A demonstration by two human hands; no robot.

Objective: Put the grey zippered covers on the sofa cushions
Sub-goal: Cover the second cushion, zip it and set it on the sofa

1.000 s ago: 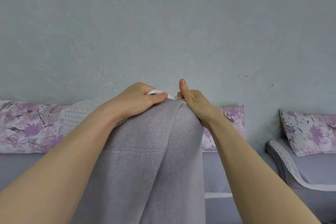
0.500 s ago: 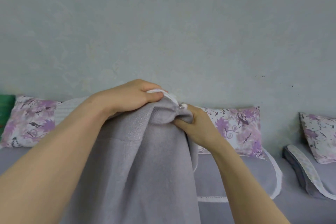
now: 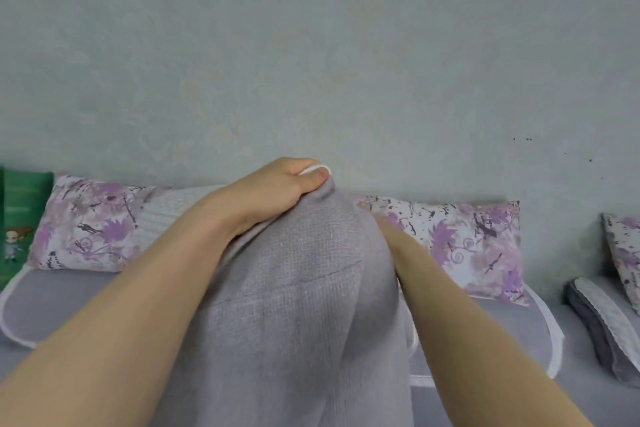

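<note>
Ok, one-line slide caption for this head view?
Left hand grips the grey cover at its top corner; right hand reaches behind it, fingers hidden.

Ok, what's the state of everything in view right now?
grey cover: held up, zip out of sight
left hand: grip closed on its top corner
right hand: mostly hidden behind it, grip unclear
floral pillows: leaning against the wall
folded grey fabric: lying on sofa, right
</note>
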